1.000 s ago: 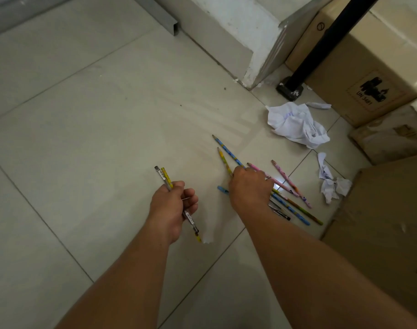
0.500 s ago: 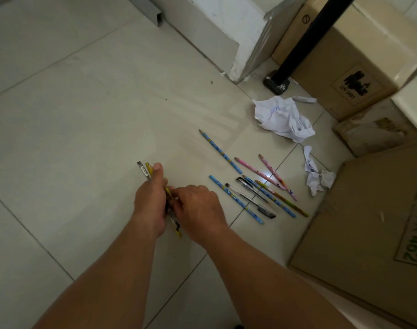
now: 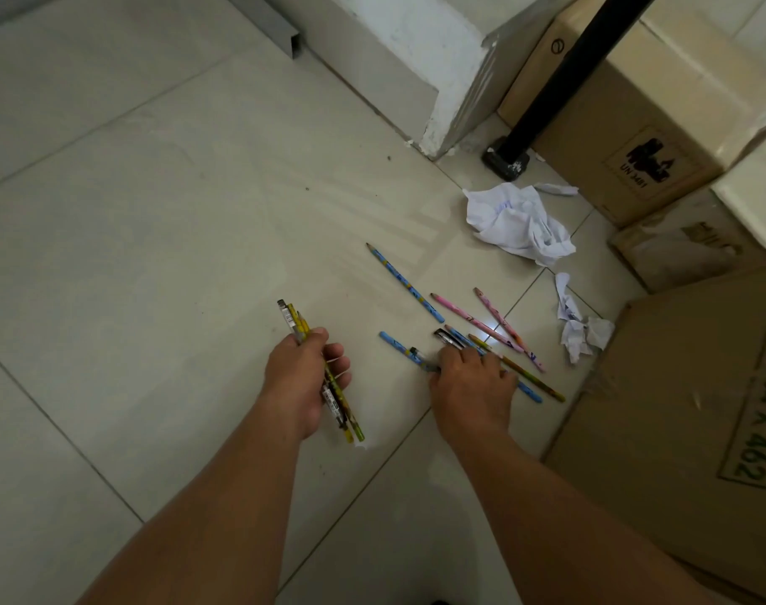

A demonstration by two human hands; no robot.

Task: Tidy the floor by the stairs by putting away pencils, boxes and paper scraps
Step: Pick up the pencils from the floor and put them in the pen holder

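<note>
Pale tiled floor (image 3: 162,220) at the foot of a white stair block (image 3: 416,67); cardboard boxes stacked far right, a flat carton (image 3: 686,430) near right.

Head view. Left hand (image 3: 304,379) closed in a fist round a bundle of pencils and pens (image 3: 339,401), their ends sticking out far and near of the fist. Right hand (image 3: 472,386) is down on the loose pencils, fingers (image 3: 488,358) curled over them; thumb side touches a grey pen (image 3: 422,362). Whether it is pinching one yet, cannot tell.

Loose items fan out just beyond and right of the right hand: a blue pencil (image 3: 405,283), two pink pencils (image 3: 481,327), an olive one (image 3: 531,377). Long axes all run far-left to near-right. Right hand is clearly the nearer.

Crumpled paper (image 3: 518,222) and a smaller scrap (image 3: 577,327) lie further right, untouched.
</note>
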